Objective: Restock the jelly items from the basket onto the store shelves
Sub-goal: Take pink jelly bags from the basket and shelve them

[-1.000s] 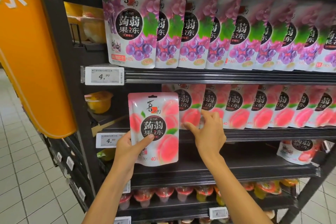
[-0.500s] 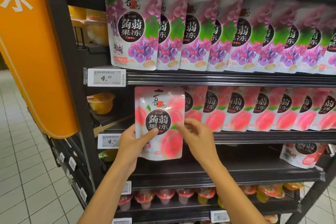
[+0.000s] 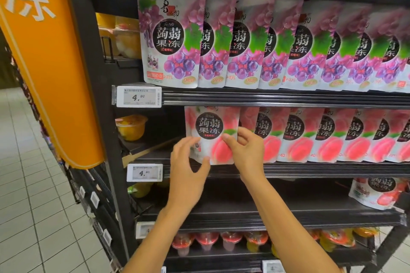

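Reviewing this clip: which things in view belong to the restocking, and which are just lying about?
Job: peach pouch, left hand, right hand, peach row, shelf.
Lying about: grape pouches, price tags, fruit cup, orange sign.

Front of a store rack. On the middle shelf, a row of peach pouches, upright and overlapping. At the row's left end, the peach jelly pouch, upright, bottom edge at the shelf lip. At its right edge, the right grip, pinching, thumb on the front. Round its lower left corner, the left grip, loosely curved, thumb tip at the bottom edge; firm hold or mere touch unclear. Above, grape pouches. Lower right, a red pouch, tilted.
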The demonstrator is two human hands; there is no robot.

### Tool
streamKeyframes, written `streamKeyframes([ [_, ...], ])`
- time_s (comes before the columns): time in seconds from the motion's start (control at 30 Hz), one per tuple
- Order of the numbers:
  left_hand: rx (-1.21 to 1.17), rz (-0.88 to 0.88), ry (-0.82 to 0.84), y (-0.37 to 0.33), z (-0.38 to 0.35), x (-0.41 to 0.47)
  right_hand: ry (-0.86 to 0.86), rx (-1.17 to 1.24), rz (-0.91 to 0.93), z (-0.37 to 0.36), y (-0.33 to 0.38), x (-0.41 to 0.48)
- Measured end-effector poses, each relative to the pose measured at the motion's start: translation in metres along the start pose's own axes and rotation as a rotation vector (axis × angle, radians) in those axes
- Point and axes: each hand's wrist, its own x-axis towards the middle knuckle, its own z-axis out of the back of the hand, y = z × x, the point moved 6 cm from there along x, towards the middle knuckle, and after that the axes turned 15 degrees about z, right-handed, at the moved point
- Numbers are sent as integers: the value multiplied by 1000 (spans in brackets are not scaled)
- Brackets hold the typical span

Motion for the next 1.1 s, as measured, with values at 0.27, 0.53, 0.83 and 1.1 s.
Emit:
streamKeyframes([
  [0.27, 121, 18, 15, 7, -22, -4, 103, -78, 62, -5, -5, -8],
  [0.53, 150, 55, 25, 10, -32, 2, 110, -458, 27, 15, -19, -19],
  [0.83, 235, 56, -21, 14, -40, -1, 5, -627, 26, 8, -21, -22],
  [1.1, 383, -2, -140, 7, -33, -3, -63, -494, 37, 27, -28, -29],
])
